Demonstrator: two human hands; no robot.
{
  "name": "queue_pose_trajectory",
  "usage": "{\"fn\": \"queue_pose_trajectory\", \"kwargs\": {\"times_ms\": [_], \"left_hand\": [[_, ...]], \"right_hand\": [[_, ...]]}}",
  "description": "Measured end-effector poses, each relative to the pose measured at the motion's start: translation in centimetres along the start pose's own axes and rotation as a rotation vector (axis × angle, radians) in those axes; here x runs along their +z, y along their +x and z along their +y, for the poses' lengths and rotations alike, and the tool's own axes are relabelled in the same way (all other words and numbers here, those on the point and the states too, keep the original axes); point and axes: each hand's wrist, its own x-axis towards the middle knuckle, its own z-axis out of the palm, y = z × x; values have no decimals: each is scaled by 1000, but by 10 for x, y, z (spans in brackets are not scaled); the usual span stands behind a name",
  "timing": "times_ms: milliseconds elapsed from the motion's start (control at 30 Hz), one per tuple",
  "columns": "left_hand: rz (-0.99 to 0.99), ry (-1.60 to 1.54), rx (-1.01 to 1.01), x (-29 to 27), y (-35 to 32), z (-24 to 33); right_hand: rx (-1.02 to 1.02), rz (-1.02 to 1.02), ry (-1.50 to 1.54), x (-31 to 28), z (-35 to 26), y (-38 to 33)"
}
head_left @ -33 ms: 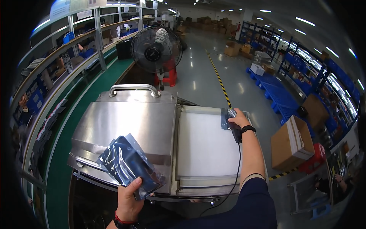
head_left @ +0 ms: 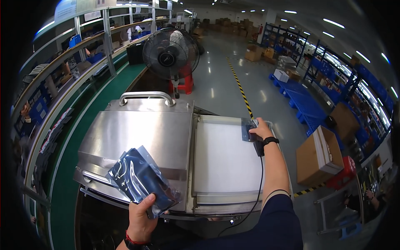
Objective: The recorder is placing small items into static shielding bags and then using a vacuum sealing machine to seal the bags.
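Note:
My left hand (head_left: pixel 141 216) is closed on a stack of shiny bluish anti-static bags (head_left: pixel 139 173), its thumb on top near their lower edge. The bags fan out over the front of a stainless steel machine lid (head_left: pixel 137 125). My right hand (head_left: pixel 262 130) reaches to the far right corner of the machine's flat white bed (head_left: pixel 225 158). Its fingers are closed on another anti-static bag (head_left: pixel 245 132), which lies at that corner. What the bag contains is partly hidden by the fingers. Below the right wrist sits a small black device (head_left: pixel 258 148) with a cable running down the bed's right side.
A black fan (head_left: pixel 168 58) stands behind the machine, near a red stool (head_left: pixel 187 83). Along the left runs a green bench (head_left: pixel 68 166) under shelving. To the right are a cardboard box (head_left: pixel 318 156), a blue pallet (head_left: pixel 296 93) and blue racks. Yellow-black tape (head_left: pixel 238 85) marks the floor.

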Motion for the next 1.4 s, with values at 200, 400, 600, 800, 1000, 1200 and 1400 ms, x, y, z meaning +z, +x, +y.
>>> {"fn": "queue_pose_trajectory", "kwargs": {"times_ms": [200, 400, 600, 800, 1000, 1200, 1400], "left_hand": [[-23, 20, -1, 4, 1, -4], [-32, 39, -7, 0, -3, -5], [-94, 70, -37, -2, 1, 6], [-102, -24, -105, 2, 9, 1], [-21, 16, -34, -16, -1, 10], [-51, 25, -11, -17, 0, -3], [-38, 25, 25, -19, -4, 0]], "right_hand": [[-104, 116, -558, 22, -54, -20], [-235, 117, -774, 73, -64, -13], [-338, 222, -768, 80, -42, -1], [-235, 144, -908, 55, -46, -1], [-21, 82, -939, 100, -58, 0], [-3, 135, -812, 79, -52, -1], [-131, 230, -786, 86, -54, 6]]}}
